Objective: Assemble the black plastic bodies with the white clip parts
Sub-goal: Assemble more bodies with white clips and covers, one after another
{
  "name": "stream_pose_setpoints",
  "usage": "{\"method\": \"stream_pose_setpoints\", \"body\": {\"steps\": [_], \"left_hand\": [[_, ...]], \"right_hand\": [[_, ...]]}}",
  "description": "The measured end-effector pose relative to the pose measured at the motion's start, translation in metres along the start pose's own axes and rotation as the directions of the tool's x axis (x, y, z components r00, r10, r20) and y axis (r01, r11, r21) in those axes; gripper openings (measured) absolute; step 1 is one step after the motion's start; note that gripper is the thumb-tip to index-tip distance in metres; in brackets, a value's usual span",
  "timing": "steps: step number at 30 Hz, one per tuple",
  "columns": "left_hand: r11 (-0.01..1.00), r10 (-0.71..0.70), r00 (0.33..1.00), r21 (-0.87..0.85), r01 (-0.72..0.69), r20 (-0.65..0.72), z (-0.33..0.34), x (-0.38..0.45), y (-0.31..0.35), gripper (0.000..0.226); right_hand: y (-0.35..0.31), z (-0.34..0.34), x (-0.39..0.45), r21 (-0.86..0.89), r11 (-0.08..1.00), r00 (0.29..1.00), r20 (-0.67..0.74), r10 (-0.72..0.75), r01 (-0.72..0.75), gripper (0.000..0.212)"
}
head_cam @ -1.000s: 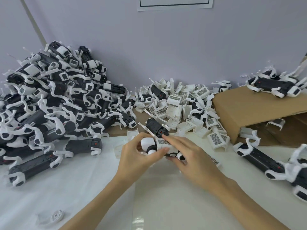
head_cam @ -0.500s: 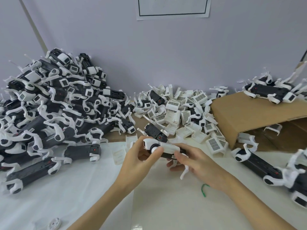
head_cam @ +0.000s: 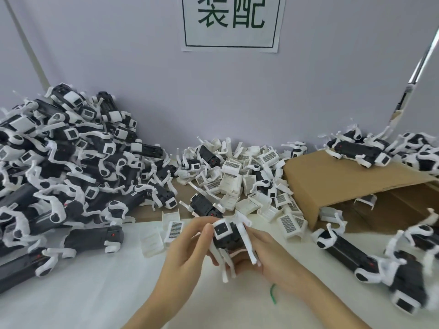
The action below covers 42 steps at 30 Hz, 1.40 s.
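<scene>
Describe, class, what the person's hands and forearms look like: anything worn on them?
The left hand and right hand are bare: no gloves, rings, watch or wristbands show. Both forearms are bare too, with no sleeves visible down to the frame's lower edge. No markings show.

Both hands meet at centre over the white table (head_cam: 83, 293): the left hand (head_cam: 187, 250) and right hand (head_cam: 268, 255) grip one black body (head_cam: 228, 238) with white clip arms (head_cam: 247, 241) hanging off it. A big heap of assembled units (head_cam: 71, 162) fills the left. Loose white clip parts (head_cam: 240, 172) lie behind, beside a cardboard box (head_cam: 337, 181). A sign (head_cam: 231, 22) hangs on the wall.
</scene>
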<state>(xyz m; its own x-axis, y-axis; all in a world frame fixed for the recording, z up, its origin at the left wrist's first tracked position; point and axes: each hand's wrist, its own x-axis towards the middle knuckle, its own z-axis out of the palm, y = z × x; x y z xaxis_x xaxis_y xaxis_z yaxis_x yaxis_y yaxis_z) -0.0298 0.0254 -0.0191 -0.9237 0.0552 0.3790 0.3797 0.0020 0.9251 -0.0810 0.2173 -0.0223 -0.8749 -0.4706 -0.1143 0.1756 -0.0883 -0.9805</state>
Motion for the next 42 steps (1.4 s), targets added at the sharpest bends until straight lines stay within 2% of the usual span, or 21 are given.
{"method": "stream_pose_setpoints", "body": {"steps": [5, 8, 9, 11, 13, 15, 17, 18, 20, 22, 23, 26, 29, 31, 33, 35, 36, 39, 42], "left_hand": [[1.000, 0.006, 1.000, 0.007, -0.006, -0.030, -0.001, 0.002, 0.000, 0.045], [0.976, -0.076, 0.993, -0.212, 0.056, -0.087, -0.010, 0.010, -0.010, 0.030], [0.961, -0.105, 0.988, -0.266, 0.071, -0.115, -0.014, 0.011, -0.014, 0.033], [0.965, -0.124, 0.981, -0.249, 0.083, -0.150, -0.021, 0.012, -0.022, 0.038], [0.973, -0.132, 0.976, -0.210, 0.094, -0.175, -0.024, 0.010, -0.026, 0.037], [0.980, -0.139, 0.977, -0.166, 0.112, -0.161, -0.023, 0.008, -0.028, 0.031], [0.992, -0.112, 0.986, -0.070, 0.104, -0.123, -0.022, 0.006, -0.029, 0.027], [0.996, -0.092, 0.990, 0.003, 0.093, -0.104, -0.021, 0.005, -0.029, 0.024], [0.974, -0.041, 0.996, 0.221, 0.058, -0.083, -0.020, 0.004, -0.029, 0.016], [0.893, 0.036, 0.996, 0.450, 0.004, -0.081, -0.021, 0.004, -0.030, 0.018], [0.855, 0.073, 0.994, 0.519, -0.020, -0.081, -0.022, 0.004, -0.030, 0.022], [0.798, 0.129, 0.986, 0.601, -0.043, -0.102, -0.027, 0.009, -0.029, 0.021], [0.720, 0.172, 0.979, 0.693, -0.048, -0.111, -0.030, 0.015, -0.032, 0.019], [0.616, 0.240, 0.968, 0.782, -0.096, -0.070, -0.027, 0.024, -0.031, 0.030], [0.439, 0.312, 0.949, 0.879, -0.187, 0.046, -0.023, 0.041, -0.029, 0.038], [0.297, 0.307, 0.942, 0.927, -0.230, 0.136, -0.016, 0.059, -0.026, 0.044], [0.278, 0.274, 0.950, 0.934, -0.225, 0.148, -0.011, 0.067, -0.026, 0.046], [0.386, 0.156, 0.983, 0.910, -0.153, 0.099, 0.004, 0.085, -0.031, 0.035], [0.529, 0.150, 0.986, 0.837, -0.141, 0.072, 0.014, 0.092, -0.036, 0.018]], "right_hand": [[-0.005, 0.001, -0.003, 0.049, 0.999, 1.000, 0.002, 0.008, -0.008, 0.052], [-0.016, -0.007, -0.007, 0.151, 0.983, 0.994, 0.043, 0.097, -0.103, 0.055], [-0.024, -0.011, -0.008, 0.184, 0.975, 0.992, 0.052, 0.118, -0.126, 0.052], [-0.048, -0.026, -0.008, 0.317, 0.943, 0.994, -0.016, 0.108, -0.097, 0.045], [-0.083, -0.048, -0.007, 0.552, 0.831, 0.988, -0.151, 0.016, 0.071, 0.040], [-0.119, -0.073, -0.005, 0.728, 0.604, 0.944, -0.289, -0.161, 0.326, 0.047], [-0.140, -0.092, -0.004, 0.801, 0.414, 0.899, -0.349, -0.264, 0.433, 0.056], [-0.141, -0.098, -0.003, 0.806, 0.413, 0.902, -0.339, -0.268, 0.425, 0.062], [-0.126, -0.101, -0.001, 0.739, 0.579, 0.939, -0.264, -0.221, 0.344, 0.066], [-0.093, -0.091, -0.002, 0.639, 0.735, 0.974, -0.166, -0.155, 0.226, 0.058], [-0.074, -0.084, -0.003, 0.626, 0.762, 0.985, -0.129, -0.112, 0.169, 0.051], [-0.029, -0.061, -0.008, 0.624, 0.780, 0.997, -0.072, 0.001, 0.044, 0.041], [-0.010, -0.043, -0.009, 0.648, 0.762, 0.996, -0.070, 0.057, 0.001, 0.037], [-0.010, -0.038, -0.007, 0.663, 0.748, 0.995, -0.080, 0.054, 0.013, 0.035], [-0.011, -0.036, -0.006, 0.647, 0.762, 0.994, -0.094, 0.059, 0.016, 0.034], [-0.009, -0.035, -0.007, 0.635, 0.773, 0.994, -0.093, 0.060, 0.013, 0.034], [-0.009, -0.035, -0.008, 0.627, 0.779, 0.994, -0.089, 0.057, 0.011, 0.034], [-0.008, -0.035, -0.010, 0.609, 0.793, 0.994, -0.088, 0.059, 0.007, 0.034], [-0.009, -0.033, -0.011, 0.601, 0.799, 0.993, -0.102, 0.058, 0.015, 0.031]]}}
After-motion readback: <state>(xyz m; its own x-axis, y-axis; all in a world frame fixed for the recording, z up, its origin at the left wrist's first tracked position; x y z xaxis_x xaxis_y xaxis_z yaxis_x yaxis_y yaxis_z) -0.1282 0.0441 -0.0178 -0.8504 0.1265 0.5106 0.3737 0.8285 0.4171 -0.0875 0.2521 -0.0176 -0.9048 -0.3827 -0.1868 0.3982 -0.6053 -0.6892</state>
